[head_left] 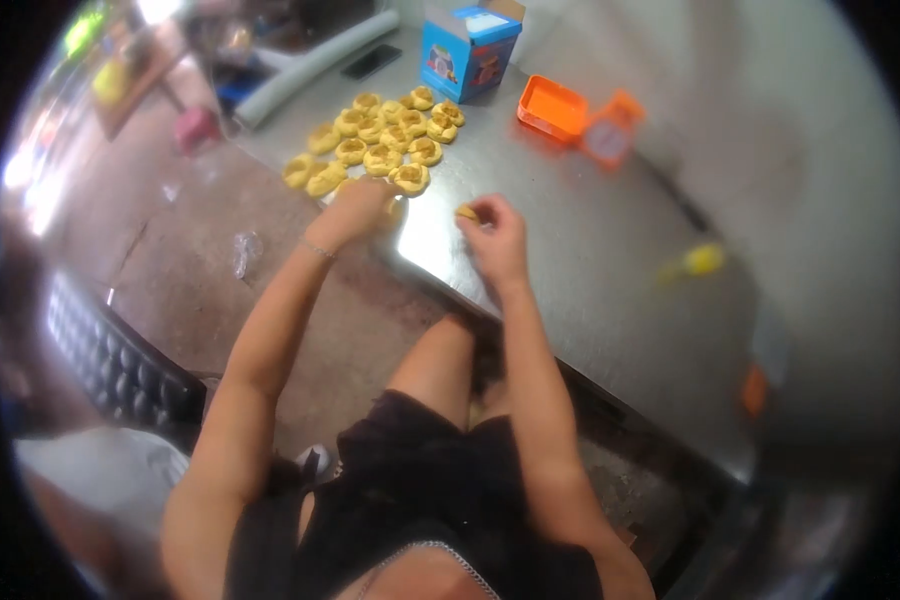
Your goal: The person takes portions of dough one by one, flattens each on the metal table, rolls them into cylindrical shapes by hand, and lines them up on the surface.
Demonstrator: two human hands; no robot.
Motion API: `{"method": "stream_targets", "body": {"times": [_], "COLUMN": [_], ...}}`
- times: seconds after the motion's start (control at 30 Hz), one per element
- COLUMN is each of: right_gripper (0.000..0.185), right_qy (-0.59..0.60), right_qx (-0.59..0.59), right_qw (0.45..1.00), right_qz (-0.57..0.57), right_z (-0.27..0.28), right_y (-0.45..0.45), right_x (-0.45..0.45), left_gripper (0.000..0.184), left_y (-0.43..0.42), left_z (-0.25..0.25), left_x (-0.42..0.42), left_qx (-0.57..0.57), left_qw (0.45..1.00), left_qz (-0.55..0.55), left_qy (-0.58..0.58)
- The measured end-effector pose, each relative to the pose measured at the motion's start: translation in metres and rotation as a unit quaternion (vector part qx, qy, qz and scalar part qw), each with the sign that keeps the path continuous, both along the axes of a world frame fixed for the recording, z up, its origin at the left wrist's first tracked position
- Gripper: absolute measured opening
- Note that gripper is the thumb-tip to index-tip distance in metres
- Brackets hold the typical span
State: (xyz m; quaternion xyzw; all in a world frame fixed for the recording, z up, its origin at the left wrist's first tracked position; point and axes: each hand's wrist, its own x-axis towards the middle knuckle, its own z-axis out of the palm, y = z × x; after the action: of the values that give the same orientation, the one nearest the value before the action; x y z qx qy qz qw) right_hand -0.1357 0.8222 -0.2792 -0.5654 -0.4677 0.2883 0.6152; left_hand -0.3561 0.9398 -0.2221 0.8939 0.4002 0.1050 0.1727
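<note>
Several round yellow dough pieces (382, 158), many with a darker hollow or filling in the middle, lie grouped on the metal table (610, 270). At the near edge of this group is my left hand (365, 207), with its fingers bent down, blurred and partly hidden. It is close to the nearest dough pieces, and I cannot make out whether it grips one. To the right, my right hand (497, 240) is above the table, pinching a small yellow piece of dough (467, 212) between thumb and fingers.
A blue box (470, 52) stands at the back beside an orange tray (553, 107) and an orange scale (610, 130). A dark phone (372, 62) lies at the far left, near a white roll (315, 68). Something yellow (703, 260) lies at right. A person's white garment (110, 465) shows at lower left.
</note>
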Motion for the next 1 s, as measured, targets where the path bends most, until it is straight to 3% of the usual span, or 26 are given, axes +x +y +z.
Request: {"method": "stream_targets", "body": {"times": [0.07, 0.13, 0.2, 0.23, 0.27, 0.33, 0.37, 0.4, 0.43, 0.5, 0.57, 0.6, 0.67, 0.73, 0.77, 0.8, 0.83, 0.87, 0.93, 1.0], "right_gripper": [0.021, 0.020, 0.021, 0.021, 0.021, 0.022, 0.022, 0.022, 0.021, 0.021, 0.021, 0.021, 0.021, 0.023, 0.023, 0.024, 0.025, 0.025, 0.021, 0.018], "right_qy": [-0.016, -0.009, 0.015, 0.032, 0.048, 0.034, 0.021, 0.024, -0.029, -0.086, -0.182, -0.182, -0.083, -0.123, -0.123, -0.227, -0.328, -0.327, -0.437, -0.441], "right_qx": [-0.004, -0.011, -0.005, 0.000, 0.004, -0.005, -0.019, -0.025, -0.035, -0.041, -0.118, -0.118, -0.095, -0.151, -0.157, -0.195, -0.229, -0.231, -0.149, -0.138], "right_qw": [0.999, 0.998, 0.994, 0.992, 0.989, 0.982, 0.975, 0.974, 0.967, 0.956, 0.917, 0.914, 0.941, 0.923, 0.918, 0.884, 0.841, 0.841, 0.790, 0.801], "right_qz": [-0.037, -0.068, -0.107, -0.125, -0.143, -0.188, -0.222, -0.223, -0.251, -0.278, -0.334, -0.343, -0.314, -0.331, -0.343, -0.358, -0.363, -0.363, -0.404, -0.380], "right_z": [0.001, -0.001, -0.010, -0.013, -0.015, -0.018, -0.020, -0.023, -0.022, -0.018, -0.012, -0.016, -0.027, -0.023, -0.021, -0.018, -0.017, -0.014, -0.013, -0.008], "right_y": [-0.031, -0.064, -0.101, -0.121, -0.138, -0.170, -0.184, -0.194, -0.203, -0.205, -0.206, -0.204, -0.200, -0.200, -0.203, -0.202, -0.201, -0.201, -0.208, -0.211], "right_x": [0.026, 0.055, 0.087, 0.099, 0.112, 0.142, 0.156, 0.171, 0.186, 0.211, 0.232, 0.240, 0.255, 0.252, 0.249, 0.244, 0.242, 0.240, 0.232, 0.214], "left_gripper": [0.050, 0.048, 0.040, 0.028, 0.028, 0.024, 0.025, 0.025, 0.026, 0.028, 0.029, 0.027, 0.025, 0.024, 0.027, 0.027, 0.030, 0.033, 0.036, 0.039], "left_y": [0.004, 0.016, 0.018, 0.017, 0.016, -0.013, -0.017, -0.036, -0.054, -0.076, -0.106, -0.113, -0.129, -0.136, -0.137, -0.140, -0.144, -0.147, -0.155, -0.157], "left_z": [0.005, -0.003, -0.001, -0.005, -0.010, 0.026, 0.027, 0.056, 0.061, 0.045, 0.030, 0.004, -0.012, -0.035, -0.043, -0.049, -0.055, -0.060, -0.045, -0.042], "left_x": [0.009, 0.010, 0.024, 0.020, 0.021, 0.033, 0.047, 0.070, 0.094, 0.147, 0.198, 0.224, 0.255, 0.274, 0.280, 0.280, 0.276, 0.272, 0.262, 0.255], "left_qx": [-0.019, -0.011, -0.079, -0.040, -0.037, -0.063, -0.043, -0.096, -0.156, -0.152, -0.274, -0.352, -0.408, -0.436, -0.373, -0.378, -0.193, 0.002, -0.017, -0.031], "left_qw": [0.994, 0.994, 0.977, 0.986, 0.986, 0.989, 0.982, 0.968, 0.961, 0.917, 0.899, 0.864, 0.864, 0.864, 0.904, 0.901, 0.955, 0.972, 0.976, 0.978], "left_qz": [-0.035, -0.049, 0.000, -0.031, -0.038, -0.132, -0.186, -0.231, -0.227, -0.346, -0.293, -0.278, -0.214, -0.174, -0.158, -0.165, -0.162, -0.152, -0.126, -0.102], "left_qy": [0.106, 0.095, 0.196, 0.159, 0.160, 0.023, 0.008, 0.023, -0.011, -0.129, -0.178, -0.229, -0.205, -0.180, -0.135, -0.132, -0.159, -0.180, -0.178, -0.180]}}
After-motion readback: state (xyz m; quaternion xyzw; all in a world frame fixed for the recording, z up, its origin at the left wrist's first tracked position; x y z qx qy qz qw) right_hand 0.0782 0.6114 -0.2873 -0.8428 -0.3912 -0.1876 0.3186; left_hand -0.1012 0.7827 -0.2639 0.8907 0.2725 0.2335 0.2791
